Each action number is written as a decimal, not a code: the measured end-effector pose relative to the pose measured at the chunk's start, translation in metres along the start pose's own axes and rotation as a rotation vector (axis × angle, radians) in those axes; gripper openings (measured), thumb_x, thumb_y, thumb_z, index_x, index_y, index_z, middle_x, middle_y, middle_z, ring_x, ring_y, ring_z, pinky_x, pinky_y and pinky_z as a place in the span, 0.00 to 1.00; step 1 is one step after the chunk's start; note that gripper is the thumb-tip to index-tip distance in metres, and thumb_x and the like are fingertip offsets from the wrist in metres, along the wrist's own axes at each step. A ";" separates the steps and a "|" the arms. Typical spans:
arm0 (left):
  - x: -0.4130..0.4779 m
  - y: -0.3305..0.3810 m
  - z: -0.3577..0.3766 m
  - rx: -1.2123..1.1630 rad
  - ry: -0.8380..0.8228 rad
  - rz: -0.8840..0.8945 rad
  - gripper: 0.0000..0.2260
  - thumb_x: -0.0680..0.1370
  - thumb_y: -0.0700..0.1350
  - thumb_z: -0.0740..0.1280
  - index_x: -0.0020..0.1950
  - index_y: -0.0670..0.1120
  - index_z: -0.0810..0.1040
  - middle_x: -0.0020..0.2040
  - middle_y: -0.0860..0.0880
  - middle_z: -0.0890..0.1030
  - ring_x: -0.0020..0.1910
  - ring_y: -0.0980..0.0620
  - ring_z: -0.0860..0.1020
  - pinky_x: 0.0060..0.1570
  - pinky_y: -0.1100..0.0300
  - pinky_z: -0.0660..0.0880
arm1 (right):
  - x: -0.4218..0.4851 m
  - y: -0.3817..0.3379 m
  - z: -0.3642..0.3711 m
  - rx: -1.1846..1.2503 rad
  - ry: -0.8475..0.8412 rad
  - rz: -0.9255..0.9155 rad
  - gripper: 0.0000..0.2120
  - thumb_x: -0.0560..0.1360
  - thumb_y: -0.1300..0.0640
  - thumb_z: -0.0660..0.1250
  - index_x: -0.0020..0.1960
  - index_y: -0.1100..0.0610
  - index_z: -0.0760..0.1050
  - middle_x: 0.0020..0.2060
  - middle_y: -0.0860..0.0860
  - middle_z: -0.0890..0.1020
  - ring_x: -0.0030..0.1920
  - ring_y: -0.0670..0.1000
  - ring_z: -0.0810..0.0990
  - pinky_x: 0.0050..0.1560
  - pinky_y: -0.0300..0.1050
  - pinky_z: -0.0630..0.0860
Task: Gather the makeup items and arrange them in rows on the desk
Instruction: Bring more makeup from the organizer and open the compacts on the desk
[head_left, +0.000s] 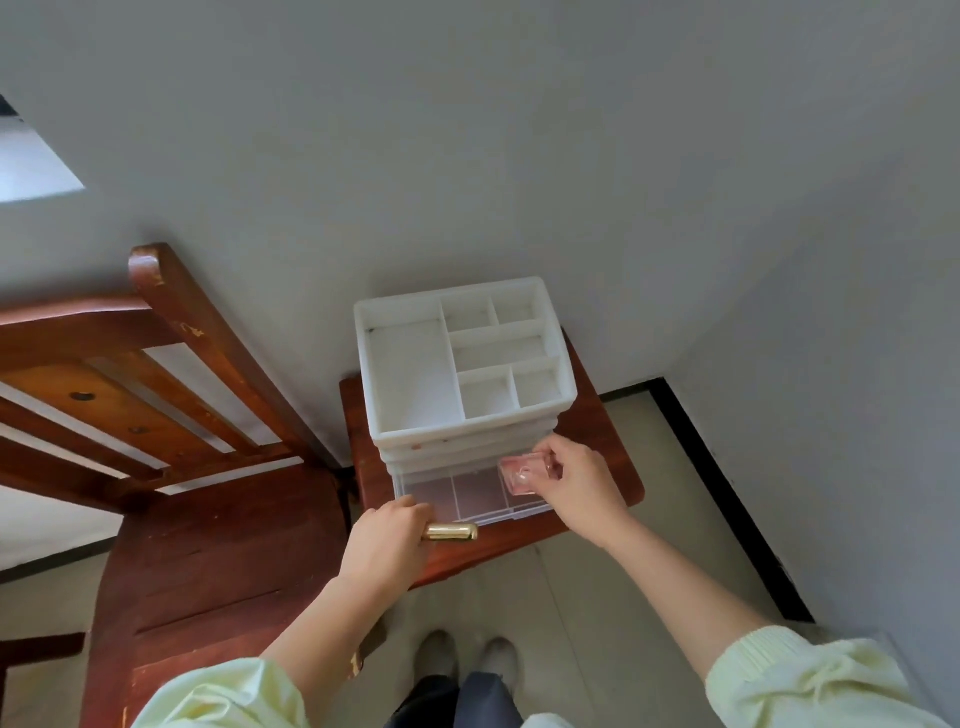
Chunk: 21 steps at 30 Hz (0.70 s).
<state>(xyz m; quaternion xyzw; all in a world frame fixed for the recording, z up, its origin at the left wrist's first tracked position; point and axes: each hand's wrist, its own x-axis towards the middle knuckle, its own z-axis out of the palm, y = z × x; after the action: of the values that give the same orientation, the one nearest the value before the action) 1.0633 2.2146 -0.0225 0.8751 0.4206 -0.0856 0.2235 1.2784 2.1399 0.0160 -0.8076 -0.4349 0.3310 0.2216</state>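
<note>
While the left hand (387, 535) encloses a smooth gold metallic cylinder (457, 532) in its grip at the front edge of the tabletop (498, 551), the right hand (582, 486) pinches a translucent pink rectangular case (524, 472) in a narrow grip above the right end of a clear, partitioned drawer (431, 493). This drawer stands pulled out from a white matte plastic organizer (410, 374) with box-shaped open compartments, set toward the rear of the glossy red-brown wood.

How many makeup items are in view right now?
2. A gold tube is held in the left hand. A pink case is held in the right hand above the open drawer. More may be hidden inside the organizer.
</note>
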 end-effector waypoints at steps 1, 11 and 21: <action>0.001 0.002 -0.003 -0.005 -0.005 -0.008 0.06 0.77 0.46 0.64 0.53 0.51 0.77 0.47 0.52 0.78 0.47 0.49 0.78 0.41 0.57 0.70 | -0.007 0.001 -0.007 0.014 -0.042 0.013 0.06 0.74 0.54 0.71 0.47 0.54 0.77 0.42 0.48 0.81 0.43 0.47 0.79 0.40 0.38 0.72; 0.013 0.011 -0.011 0.047 -0.023 -0.111 0.11 0.74 0.39 0.59 0.55 0.50 0.72 0.46 0.50 0.80 0.45 0.45 0.79 0.38 0.56 0.70 | -0.013 0.002 0.004 -0.425 -0.312 -0.136 0.06 0.80 0.53 0.64 0.48 0.53 0.67 0.53 0.49 0.82 0.50 0.50 0.80 0.42 0.41 0.70; 0.032 0.014 -0.014 0.008 0.132 -0.374 0.14 0.78 0.45 0.58 0.63 0.45 0.67 0.45 0.50 0.81 0.40 0.45 0.77 0.35 0.58 0.69 | 0.023 0.009 -0.006 -0.508 -0.239 -0.199 0.10 0.80 0.53 0.61 0.59 0.56 0.71 0.59 0.52 0.78 0.60 0.55 0.77 0.56 0.50 0.75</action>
<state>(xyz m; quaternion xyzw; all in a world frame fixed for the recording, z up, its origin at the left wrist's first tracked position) 1.0936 2.2362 -0.0166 0.7862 0.5893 -0.0698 0.1721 1.2969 2.1541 0.0058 -0.7459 -0.6039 0.2808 -0.0091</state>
